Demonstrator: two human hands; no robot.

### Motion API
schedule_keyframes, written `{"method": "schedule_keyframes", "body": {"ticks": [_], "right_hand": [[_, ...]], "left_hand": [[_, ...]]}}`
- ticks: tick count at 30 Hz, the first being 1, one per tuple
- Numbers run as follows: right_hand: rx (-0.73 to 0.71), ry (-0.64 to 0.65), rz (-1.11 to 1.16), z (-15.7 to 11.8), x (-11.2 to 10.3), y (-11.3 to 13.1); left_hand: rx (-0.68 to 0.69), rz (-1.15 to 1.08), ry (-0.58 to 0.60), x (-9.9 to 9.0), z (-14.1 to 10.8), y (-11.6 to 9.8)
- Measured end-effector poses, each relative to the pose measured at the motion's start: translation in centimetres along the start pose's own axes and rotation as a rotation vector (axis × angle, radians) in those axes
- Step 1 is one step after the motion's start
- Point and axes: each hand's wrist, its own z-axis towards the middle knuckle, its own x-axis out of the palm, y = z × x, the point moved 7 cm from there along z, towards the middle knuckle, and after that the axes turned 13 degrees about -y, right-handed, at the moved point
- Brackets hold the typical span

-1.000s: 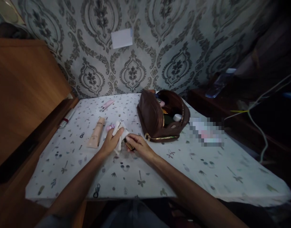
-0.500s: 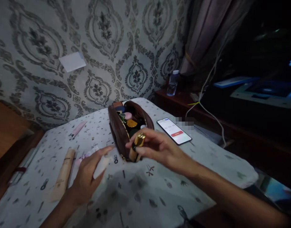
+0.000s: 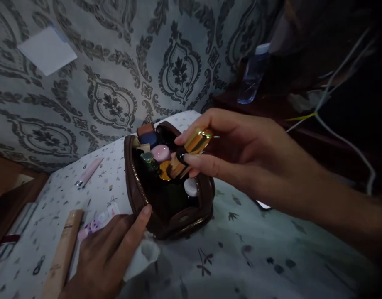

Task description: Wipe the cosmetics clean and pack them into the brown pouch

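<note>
My right hand (image 3: 241, 149) pinches a small bottle with a shiny gold cap (image 3: 199, 140), tilted over the open brown cosmetic bag (image 3: 131, 178). The bottle's lower part is mostly hidden behind other things and my fingers. A pink round lid (image 3: 161, 153), a green-capped bottle (image 3: 147, 157), a gold round item (image 3: 165, 170) and a white cap (image 3: 191, 187) show inside the bag. With its index finger stretched out, my left hand (image 3: 106, 253) touches the bag's zipped rim. Crumpled white tissue (image 3: 144, 257) pokes out from under that hand, whose other fingers are curled.
Left of the bag lie a beige tube (image 3: 64, 249), a purple-patterned packet (image 3: 96, 224) and a pink tube (image 3: 89, 171). Behind my right hand, a water bottle (image 3: 253, 74) stands on a dark ledge beside a white cable (image 3: 346, 141). A phone's corner (image 3: 264, 205) peeks out below my right wrist.
My right hand has carried the gold-capped bottle from the bag's near end up over its opening. My left hand has come to the bag's rim. The view has moved closer.
</note>
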Motion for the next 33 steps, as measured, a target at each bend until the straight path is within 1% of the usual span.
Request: {"method": "schedule_keyframes", "body": {"ticks": [2, 3, 6, 8, 10, 11, 14, 16, 19, 23, 26, 28, 31, 33], "right_hand": [[0.001, 0.074, -0.080, 0.6, 0.6, -0.9], [0.010, 0.092, -0.083, 0.8, 0.8, -1.5], [0.024, 0.102, 0.009, 1.8, 1.4, -2.9], [-0.007, 0.104, 0.003, 2.3, 1.9, -3.2], [-0.053, 0.144, -0.106, 2.5, 2.9, -3.0], [-0.076, 0.183, -0.187, 2.5, 3.5, -2.7], [-0.144, 0.322, -0.488, 2.2, 5.7, -2.3], [-0.192, 0.380, -0.672, 2.0, 6.7, -2.4], [-0.267, 0.431, -0.846, 1.8, 7.6, -3.0], [-0.328, 0.486, -1.026, 1.7, 8.0, -4.1], [-0.315, 0.508, -1.080, 1.6, 8.1, -4.5], [-0.287, 0.498, -1.080, 1.6, 8.1, -4.5], [-0.254, 0.485, -1.066, 1.7, 8.3, -4.8], [-0.220, 0.520, -1.030, 1.6, 8.5, -5.4]], "left_hand": [[-0.038, -0.016, -0.006, 0.0, -0.2, 0.1], [-0.044, -0.024, -0.013, 0.0, -0.2, 0.1], [-0.047, -0.023, -0.033, -0.1, -0.2, 0.1], [-0.026, -0.011, -0.017, 0.1, -0.1, 0.2], [0.025, 0.003, -0.011, 0.1, -0.1, 0.0], [0.049, 0.012, -0.026, 0.1, 0.0, -0.1], [0.086, 0.053, -0.095, -0.3, 0.4, -0.3], [0.106, 0.079, -0.117, -0.5, 0.7, -0.6], [0.131, 0.082, -0.131, -0.7, 1.1, -1.0], [0.125, 0.069, -0.153, -1.0, 1.2, -1.0], [0.110, 0.079, -0.154, -1.0, 1.0, -0.9], [0.105, 0.092, -0.146, -0.9, 0.7, -0.9], [0.091, 0.116, -0.094, -0.6, 0.2, -0.9], [0.068, 0.145, -0.053, -0.3, -0.1, -0.7]]}}
